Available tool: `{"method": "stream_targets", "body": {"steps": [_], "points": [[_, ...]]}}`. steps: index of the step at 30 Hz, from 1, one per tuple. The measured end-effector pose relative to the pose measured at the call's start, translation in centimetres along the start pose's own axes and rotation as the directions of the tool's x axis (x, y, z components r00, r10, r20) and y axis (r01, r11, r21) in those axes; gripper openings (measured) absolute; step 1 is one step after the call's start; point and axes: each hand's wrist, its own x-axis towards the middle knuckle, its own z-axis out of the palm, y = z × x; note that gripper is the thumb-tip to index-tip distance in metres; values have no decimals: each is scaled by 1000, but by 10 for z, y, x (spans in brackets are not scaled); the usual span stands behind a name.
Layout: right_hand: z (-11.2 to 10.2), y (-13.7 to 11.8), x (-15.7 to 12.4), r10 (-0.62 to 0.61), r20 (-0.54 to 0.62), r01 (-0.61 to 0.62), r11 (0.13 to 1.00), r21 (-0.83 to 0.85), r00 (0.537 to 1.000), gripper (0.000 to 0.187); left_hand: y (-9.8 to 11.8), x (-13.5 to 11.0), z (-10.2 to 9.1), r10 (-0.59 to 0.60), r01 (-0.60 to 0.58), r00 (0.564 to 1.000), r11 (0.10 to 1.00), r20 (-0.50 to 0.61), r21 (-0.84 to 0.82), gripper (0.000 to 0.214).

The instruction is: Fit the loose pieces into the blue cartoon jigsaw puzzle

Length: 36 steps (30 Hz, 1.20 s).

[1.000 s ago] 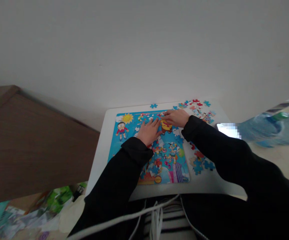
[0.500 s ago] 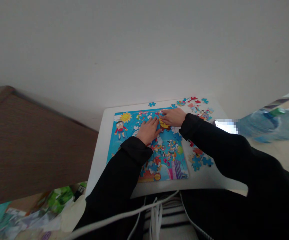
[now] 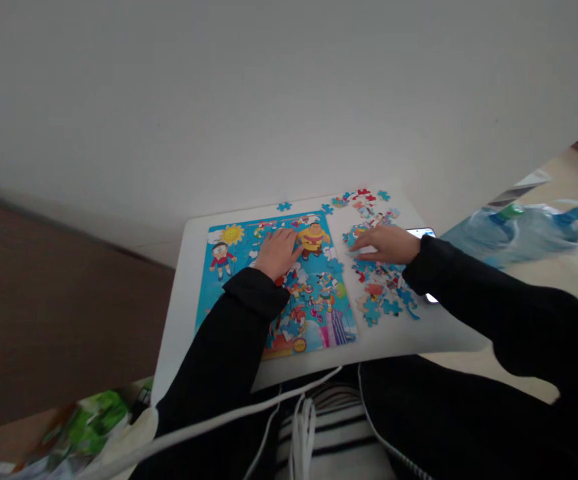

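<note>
A cartoon jigsaw puzzle (image 3: 219, 293), blue with a smiling sun and a figure in yellow, lies on the white tabletop (image 3: 179, 320). My left hand (image 3: 277, 253) rests flat on the puzzle's upper middle, fingers stretched out, beside the yellow figure (image 3: 313, 239). Some of the puzzle is hidden under this hand and forearm. To the right of the board, my right hand (image 3: 389, 244) is over the loose puzzle pieces (image 3: 381, 293), its fingers apart and pointing left. No piece shows in its grasp.
More blue pieces (image 3: 284, 207) lie along the table's far edge, close to the wall (image 3: 289, 100). A phone (image 3: 421, 232) is partly covered by my right arm. Large water bottles (image 3: 529, 230) stand right of the table. A brown wooden panel (image 3: 59, 300) is on the left.
My right hand has left the yellow figure and moved right to the loose pieces, uncovering that figure. My left hand stays on the puzzle. The view has shifted somewhat to the right.
</note>
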Motion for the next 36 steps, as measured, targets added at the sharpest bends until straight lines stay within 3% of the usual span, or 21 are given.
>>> {"method": "stream_targets", "body": {"steps": [6, 12, 19, 23, 26, 29, 33, 36], "points": [[16, -24, -15, 174, -58, -180, 974, -140, 983, 40, 2, -6, 10, -44, 44, 999, 999, -2, -12, 42], [18, -26, -15, 203, -61, -209, 970, -121, 977, 36, 9, -9, 12, -83, 83, 996, 997, -20, -7, 43], [22, -15, -9, 280, -69, -266, 950, 163, 958, 32, 15, -9, 9, -116, 117, 992, 993, -51, 8, 39], [16, -5, -1, 224, -56, -167, 852, 496, 973, 22, 22, -6, 4, -131, 133, 989, 991, -73, 25, 35], [4, 5, 15, 176, -77, -76, 723, 687, 981, 25, 27, -4, 4, -145, 149, 985, 988, -95, 39, 38], [-10, 15, 45, 201, -146, -38, 701, 712, 969, 23, 29, -5, 6, -149, 157, 983, 986, -111, 60, 40], [-20, 20, 97, 335, -156, -121, 673, 729, 929, 24, 30, -7, 9, -146, 157, 981, 984, -125, 88, 39], [-15, 18, 129, 352, -119, -152, 652, 743, 928, 24, 29, -8, 10, -147, 159, 980, 984, -135, 83, 39]]}}
